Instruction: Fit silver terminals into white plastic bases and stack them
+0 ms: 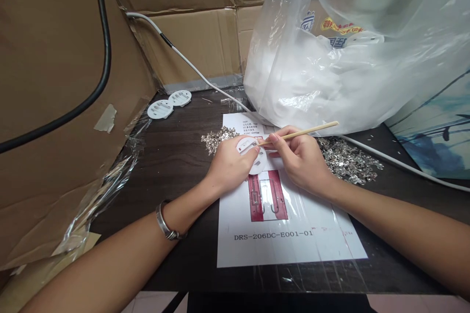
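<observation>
Surface: dark wood-grain tabletop (165, 156), clear film along its left edge. Landmark: printed sheet (323, 230), lying flat, code DRS-206DC-E001-01 near its lower edge. Brown cardboard (205, 39) walls beyond the sheet and to its left; pale floor (404, 303) visible below the table edge. Blue-and-white panel (433, 132) right of the sheet.

Counts:
- 3 white discs outside the bag: 1 held disc (257, 165) over the sheet's upper part; 2 loose discs (160, 109) beyond the sheet, to its left.
- 1 clear plastic bag (301, 83) behind the sheet, bulging with white contents, number unclear.
- 2 heaps of small metal parts: left heap (216, 141) beside the sheet's upper left, right heap (348, 161) to its right, larger. Pieces too many to count.
- 2 cables, both left of the sheet in part: black cable (105, 58); white cable (193, 66), also seen right of the bag.
- 1 metal bracelet (165, 222), left wrist.

Hands, 2, over the sheet: left hand (231, 162) grips the held disc, thumb on its face, fingers underneath hidden. Right hand (303, 156) pinches 1 wooden stick (312, 129) between thumb and fingers, tip at the disc.
</observation>
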Motion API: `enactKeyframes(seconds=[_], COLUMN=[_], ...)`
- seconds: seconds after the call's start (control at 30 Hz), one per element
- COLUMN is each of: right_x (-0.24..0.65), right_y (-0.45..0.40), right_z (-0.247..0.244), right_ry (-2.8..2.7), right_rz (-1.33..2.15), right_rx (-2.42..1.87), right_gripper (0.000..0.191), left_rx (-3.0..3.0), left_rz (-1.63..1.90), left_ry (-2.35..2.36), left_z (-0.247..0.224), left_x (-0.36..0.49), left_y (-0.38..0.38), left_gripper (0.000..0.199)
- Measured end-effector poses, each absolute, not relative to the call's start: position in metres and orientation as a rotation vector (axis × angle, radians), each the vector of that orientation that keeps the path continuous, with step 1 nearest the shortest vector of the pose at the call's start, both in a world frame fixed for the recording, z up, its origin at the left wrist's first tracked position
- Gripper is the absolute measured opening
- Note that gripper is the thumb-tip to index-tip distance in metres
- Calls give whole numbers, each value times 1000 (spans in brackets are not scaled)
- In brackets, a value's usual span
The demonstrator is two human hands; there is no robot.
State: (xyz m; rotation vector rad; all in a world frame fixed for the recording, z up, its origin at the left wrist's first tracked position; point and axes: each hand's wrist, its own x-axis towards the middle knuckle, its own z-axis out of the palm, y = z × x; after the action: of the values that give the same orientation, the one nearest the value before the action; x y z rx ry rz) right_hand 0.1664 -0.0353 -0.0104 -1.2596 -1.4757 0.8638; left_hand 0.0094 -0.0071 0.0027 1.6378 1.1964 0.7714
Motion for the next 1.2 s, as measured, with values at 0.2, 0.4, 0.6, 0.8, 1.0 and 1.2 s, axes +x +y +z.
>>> enactKeyframes(seconds=[0.2, 0.4, 0.6, 0.8, 1.0, 1.2], right_x=[167, 168, 166, 165, 166, 167], right_y=[-37, -37, -36, -36, -35, -35], right_z=[-11, -12, -13, -12, -8, -5], right_ry=[-1525, -1576, -1518, -1480, -1545, -1581], right_rz=[806, 703, 777, 798, 752, 740], right_rx=[-1325, -1289, -1279, -1264, -1345, -1378], right_gripper=[29, 27, 31, 32, 33, 32], left_rx=[1652, 1681, 1690, 1691, 1724, 1704], left_rz=[794, 769, 780, 793, 761, 759], left_ry=[1185, 1226, 1199, 1191, 1190, 1205], left_z=[2, 2, 2, 4, 0, -1], left_x=[10, 9, 9, 11, 9, 9], left_y=[-7, -8, -8, -8, -7, -7], left_gripper=[20, 22, 21, 20, 22, 24])
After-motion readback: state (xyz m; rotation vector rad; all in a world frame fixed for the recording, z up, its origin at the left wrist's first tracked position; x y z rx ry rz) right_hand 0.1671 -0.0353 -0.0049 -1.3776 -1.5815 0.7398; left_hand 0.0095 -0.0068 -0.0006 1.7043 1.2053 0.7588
